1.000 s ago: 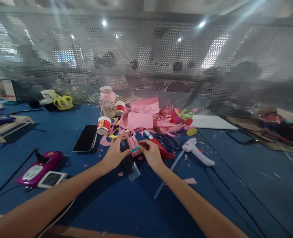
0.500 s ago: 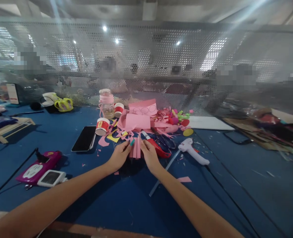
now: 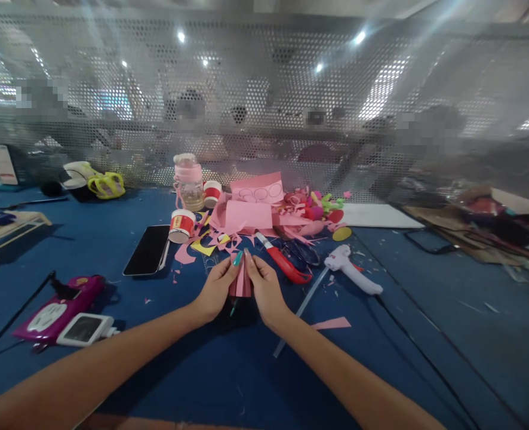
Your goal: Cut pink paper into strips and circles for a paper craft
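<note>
Between my hands is a small piece of pink paper [image 3: 242, 285] with creases running lengthwise. My left hand [image 3: 216, 286] is closed on its left side, the thumb with a teal nail lying on top. On the opposite side my right hand [image 3: 265, 288] pinches the paper, its thumb meeting the left one near the upper edge. The fingers underneath are mostly hidden. Just beyond the hands lie a red-handled cutter [image 3: 286, 266] and a heap of pink paper sheets and scraps [image 3: 249, 215].
On the left are a black phone [image 3: 148, 251], a purple power strip [image 3: 61, 310] and a white device [image 3: 86, 329]. Paper cups [image 3: 183, 226] and a bottle [image 3: 188, 182] stand behind. A white glue gun [image 3: 354, 272] with a clear stick lies right, its cord trailing forward.
The pink paper, flatter before, is now squeezed together, its sides folded up between my thumbs. My hands have drawn closer together. The view has shifted slightly.
</note>
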Demonstrator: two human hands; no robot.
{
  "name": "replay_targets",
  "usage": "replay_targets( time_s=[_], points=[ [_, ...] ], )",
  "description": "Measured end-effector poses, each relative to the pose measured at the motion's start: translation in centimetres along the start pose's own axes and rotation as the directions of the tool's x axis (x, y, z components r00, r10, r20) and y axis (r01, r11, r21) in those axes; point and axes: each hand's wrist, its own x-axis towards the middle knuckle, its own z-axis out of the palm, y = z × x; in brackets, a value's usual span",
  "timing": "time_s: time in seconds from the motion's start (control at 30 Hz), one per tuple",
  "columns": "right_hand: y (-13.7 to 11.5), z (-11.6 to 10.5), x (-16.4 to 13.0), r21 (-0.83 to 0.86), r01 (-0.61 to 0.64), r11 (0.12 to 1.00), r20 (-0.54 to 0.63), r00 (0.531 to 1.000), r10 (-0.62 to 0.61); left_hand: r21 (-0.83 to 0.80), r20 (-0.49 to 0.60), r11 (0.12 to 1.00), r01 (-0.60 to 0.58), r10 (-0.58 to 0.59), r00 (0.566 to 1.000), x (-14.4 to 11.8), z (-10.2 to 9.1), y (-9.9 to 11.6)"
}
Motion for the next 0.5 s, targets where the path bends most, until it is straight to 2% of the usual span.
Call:
replay_targets(
  time_s=[0.1,0.23,0.37,0.5],
  points=[
    [0.15,0.23,-0.17,0.085,-0.042,0.995,-0.013,0.999,0.043,-0.138,0.002,0.989,0.060,-0.061,0.998,0.08,0.05,-0.31],
    [0.11,0.36,-0.32,0.129,-0.068,0.989,-0.015,0.997,0.070,-0.210,0.011,0.972,0.108,-0.108,0.994,0.15,0.04,-0.53],
    [-0.15,0.25,-0.43,0.146,-0.064,0.987,-0.012,0.998,0.067,-0.173,0.021,0.979,0.106,-0.104,0.994,0.04,0.00,-0.21],
    [-0.53,0.04,-0.48,-0.027,0.021,0.999,0.012,1.000,-0.021,-0.051,0.016,0.998,0.031,-0.030,0.999,-0.11,-0.23,0.11]
  ],
)
